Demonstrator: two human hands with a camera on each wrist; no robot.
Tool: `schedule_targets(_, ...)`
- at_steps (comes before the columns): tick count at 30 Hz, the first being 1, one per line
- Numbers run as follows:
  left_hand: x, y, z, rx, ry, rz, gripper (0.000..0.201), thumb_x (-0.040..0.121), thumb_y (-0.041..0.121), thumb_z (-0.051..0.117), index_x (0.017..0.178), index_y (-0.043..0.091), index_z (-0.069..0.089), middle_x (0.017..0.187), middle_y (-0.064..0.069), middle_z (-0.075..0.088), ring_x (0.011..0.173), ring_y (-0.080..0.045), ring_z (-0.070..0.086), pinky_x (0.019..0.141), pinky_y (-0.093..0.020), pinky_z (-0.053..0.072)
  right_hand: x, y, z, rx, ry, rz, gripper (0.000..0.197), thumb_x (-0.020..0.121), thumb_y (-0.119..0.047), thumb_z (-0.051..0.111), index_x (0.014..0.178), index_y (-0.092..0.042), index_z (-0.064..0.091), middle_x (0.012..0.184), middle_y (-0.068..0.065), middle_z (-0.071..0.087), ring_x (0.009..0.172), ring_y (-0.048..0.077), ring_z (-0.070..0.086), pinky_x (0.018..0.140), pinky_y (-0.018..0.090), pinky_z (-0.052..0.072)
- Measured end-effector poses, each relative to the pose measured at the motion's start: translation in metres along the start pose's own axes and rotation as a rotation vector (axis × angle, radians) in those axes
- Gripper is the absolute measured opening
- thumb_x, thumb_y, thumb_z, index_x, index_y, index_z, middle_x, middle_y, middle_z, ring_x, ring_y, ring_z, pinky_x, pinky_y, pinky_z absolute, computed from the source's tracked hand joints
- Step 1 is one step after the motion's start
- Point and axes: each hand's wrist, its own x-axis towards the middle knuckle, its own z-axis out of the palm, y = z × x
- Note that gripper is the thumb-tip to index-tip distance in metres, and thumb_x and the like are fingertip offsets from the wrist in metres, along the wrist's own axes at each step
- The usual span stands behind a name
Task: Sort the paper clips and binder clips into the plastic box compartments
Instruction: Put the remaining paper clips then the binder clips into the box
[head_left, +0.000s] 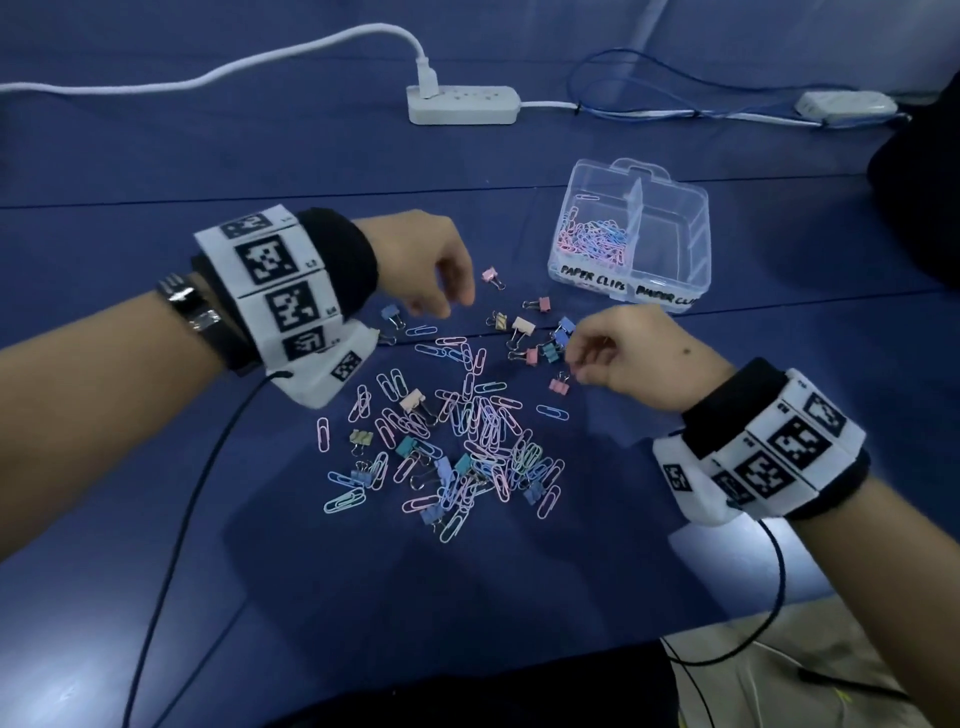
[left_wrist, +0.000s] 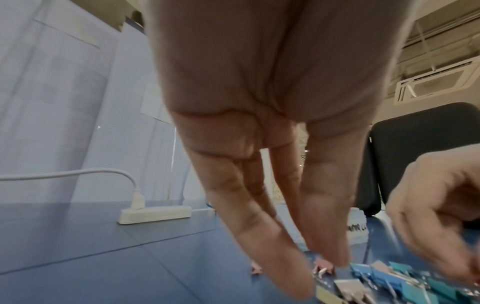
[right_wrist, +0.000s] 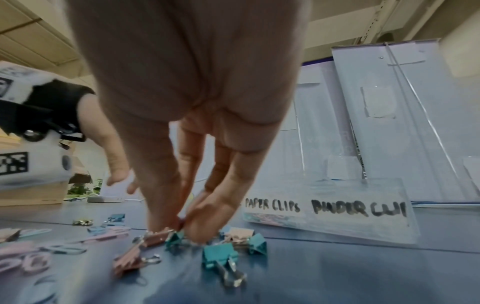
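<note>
Blue surface (head_left: 156, 597) carrying a mixed heap of paper clips (head_left: 483, 431) at frame centre, with binder clips (head_left: 540, 332) scattered just above it. Clear plastic box (head_left: 698, 234), upper right: the compartment labelled for paper clips holds a pile; the binder-clip one appears empty. Left hand (head_left: 431, 260) hovers, fingers relaxed, holding nothing. Right hand (head_left: 618, 348) pinches among the binder clips; what it holds cannot be told. Risk: tangled clips may lift together and land in the wrong compartment.
</note>
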Motion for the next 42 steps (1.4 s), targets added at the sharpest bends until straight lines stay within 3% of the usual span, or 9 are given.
schedule_targets(5, -0.029, -0.028, 0.007, -0.007, -0.128, -0.072, 0.028, 0.075, 0.002, 0.070, 0.096, 0.020, 0.066, 0.078, 0.008, 0.062, 0.049, -0.008, 0.060, 0.054, -0.011, 0.048, 0.001, -0.007, 0.003, -0.073, 0.067, -0.042, 0.018, 0.075, -0.007, 0.069, 0.092, -0.009, 0.063, 0.092, 0.006, 0.051, 0.076, 0.021, 0.053, 0.075, 0.033, 0.046)
schedule_targets(13, -0.045, -0.026, 0.041, -0.014, -0.190, -0.013, 0.036, 0.075, 0.020, 0.074, 0.108, 0.023, 0.060, 0.088, 0.004, 0.056, 0.047, -0.002, 0.053, 0.062, -0.032, 0.054, -0.004, -0.027, 0.014, -0.063, -0.197, -0.075, 0.013, 0.078, -0.007, 0.066, 0.088, -0.013, 0.063, 0.080, -0.001, 0.059, 0.057, -0.003, 0.048, 0.057, 0.009, 0.038)
schedule_targets(17, -0.040, -0.023, 0.047, -0.011, -0.143, 0.016, 0.023, 0.075, 0.023, 0.074, 0.097, 0.020, 0.066, 0.074, 0.011, 0.056, 0.060, -0.004, 0.052, 0.063, -0.028, 0.050, -0.015, -0.047, 0.019, -0.041, -0.264, -0.181, 0.014, 0.077, -0.015, 0.069, 0.089, -0.016, 0.064, 0.078, -0.006, 0.056, 0.059, -0.012, 0.050, 0.058, 0.006, 0.036)
schedule_targets(21, -0.041, -0.023, 0.040, -0.048, -0.072, 0.031, 0.006, 0.078, 0.019, 0.069, 0.084, 0.017, 0.069, 0.074, 0.002, 0.067, 0.062, -0.010, 0.057, 0.049, -0.018, 0.048, -0.017, -0.063, 0.031, -0.061, -0.311, -0.236, 0.018, 0.079, -0.022, 0.067, 0.097, -0.018, 0.064, 0.088, -0.001, 0.057, 0.060, -0.001, 0.045, 0.065, 0.019, 0.043)
schedule_targets(25, -0.047, -0.030, 0.025, -0.056, 0.063, -0.026, 0.003, 0.079, 0.020, 0.067, 0.081, 0.017, 0.067, 0.069, 0.008, 0.066, 0.055, 0.001, 0.056, 0.058, -0.017, 0.044, -0.014, -0.070, 0.035, -0.134, -0.332, -0.215, 0.022, 0.081, -0.024, 0.065, 0.102, -0.022, 0.060, 0.093, -0.001, 0.054, 0.076, 0.012, 0.048, 0.080, 0.040, 0.050)
schedule_targets(27, -0.049, -0.038, 0.019, -0.048, 0.117, -0.079, 0.005, 0.080, 0.022, 0.067, 0.082, 0.017, 0.066, 0.067, 0.012, 0.060, 0.060, 0.000, 0.053, 0.059, -0.014, 0.039, -0.014, -0.075, 0.036, -0.146, -0.341, -0.242, 0.023, 0.082, -0.023, 0.064, 0.105, -0.022, 0.059, 0.093, -0.002, 0.051, 0.082, 0.014, 0.048, 0.078, 0.037, 0.049)
schedule_targets(31, -0.053, -0.052, 0.019, -0.031, 0.104, -0.186, 0.010, 0.078, 0.020, 0.069, 0.083, 0.012, 0.069, 0.080, -0.007, 0.067, 0.077, -0.022, 0.059, 0.071, -0.033, 0.047, -0.012, -0.081, 0.043, -0.178, -0.344, -0.289, 0.018, 0.082, -0.018, 0.061, 0.100, -0.019, 0.061, 0.078, -0.011, 0.042, 0.081, 0.015, 0.048, 0.056, 0.018, 0.034)
schedule_targets(36, -0.058, -0.065, 0.027, -0.054, 0.070, -0.237, 0.014, 0.080, 0.019, 0.068, 0.093, 0.014, 0.065, 0.076, -0.002, 0.065, 0.078, -0.024, 0.061, 0.074, -0.039, 0.053, -0.007, -0.082, 0.047, -0.193, -0.301, -0.257, 0.013, 0.083, -0.018, 0.059, 0.094, -0.013, 0.062, 0.091, -0.003, 0.049, 0.087, 0.021, 0.055, 0.064, 0.027, 0.037)
schedule_targets(42, -0.081, -0.053, 0.034, -0.075, 0.010, -0.094, 0.028, 0.072, 0.028, 0.076, 0.093, 0.026, 0.057, 0.081, 0.010, 0.062, 0.055, 0.007, 0.054, 0.055, -0.008, 0.038, 0.001, -0.076, 0.047, -0.159, -0.295, -0.197, 0.009, 0.080, -0.020, 0.065, 0.080, -0.012, 0.061, 0.079, -0.002, 0.054, 0.075, 0.020, 0.056, 0.071, 0.035, 0.049)
